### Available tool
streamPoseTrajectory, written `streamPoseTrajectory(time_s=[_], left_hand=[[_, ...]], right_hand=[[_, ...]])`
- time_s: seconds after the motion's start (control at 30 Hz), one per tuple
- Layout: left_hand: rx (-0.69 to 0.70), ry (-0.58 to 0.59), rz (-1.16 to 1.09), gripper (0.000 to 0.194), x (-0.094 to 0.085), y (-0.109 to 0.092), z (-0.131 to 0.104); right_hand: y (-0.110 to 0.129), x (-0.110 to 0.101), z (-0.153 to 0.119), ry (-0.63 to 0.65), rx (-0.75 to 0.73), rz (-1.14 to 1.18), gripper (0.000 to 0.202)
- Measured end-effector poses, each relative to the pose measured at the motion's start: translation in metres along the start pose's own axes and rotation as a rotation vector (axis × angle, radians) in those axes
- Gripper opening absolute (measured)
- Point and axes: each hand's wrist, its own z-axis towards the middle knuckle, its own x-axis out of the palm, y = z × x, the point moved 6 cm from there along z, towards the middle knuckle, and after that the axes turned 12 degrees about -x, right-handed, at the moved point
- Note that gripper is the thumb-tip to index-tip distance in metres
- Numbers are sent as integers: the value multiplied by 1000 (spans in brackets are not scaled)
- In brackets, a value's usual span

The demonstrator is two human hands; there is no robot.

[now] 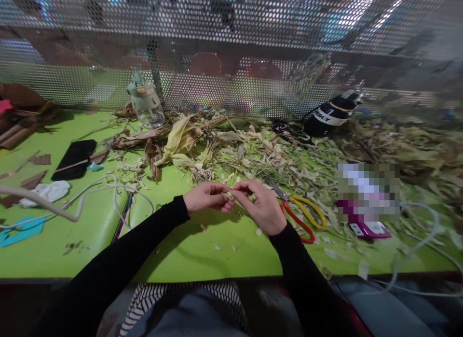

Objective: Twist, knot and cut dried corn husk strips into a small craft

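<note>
My left hand [209, 197] and my right hand [258, 204] meet over the front of the green table, their fingertips pinched together. Between them is a small pale-green piece, apparently a strip of corn husk [230, 195]; the fingers cover most of it. Just right of my right hand lie scissors [302, 209] with one yellow and one red handle, blades partly under the hand's far side. Beyond both hands, a bunch of yellowish corn husk [183, 136] rests among dried brown leaves and many shredded husk scraps [253, 153].
A clear bottle [146, 103] and a black bottle [331, 115] stand or lean by the perforated metal screen [231, 81]. At left lie a black phone [74, 159], crumpled tissue [47, 192] and a white cable [77, 209]. A magenta device [371, 229] sits at right.
</note>
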Motion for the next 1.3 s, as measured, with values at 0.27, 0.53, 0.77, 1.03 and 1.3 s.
streamPoseTrajectory(time_s=[0.27, 0.53, 0.77, 1.03, 1.3], left_hand=[[-20, 63, -2, 21, -2, 2, 3], [-31, 75, -4, 26, -4, 4, 3], [19, 68, 129, 26, -4, 0, 3], [102, -7, 216, 29, -4, 4, 7], [135, -28, 269, 29, -8, 2, 6]], right_hand=[[9, -3, 3, 99, -115, -47, 11], [7, -5, 2, 152, -231, -38, 11], [7, 5, 0, 191, -217, -103, 13], [7, 10, -1, 177, -218, -122, 12], [5, 3, -1, 101, -147, -14, 11]])
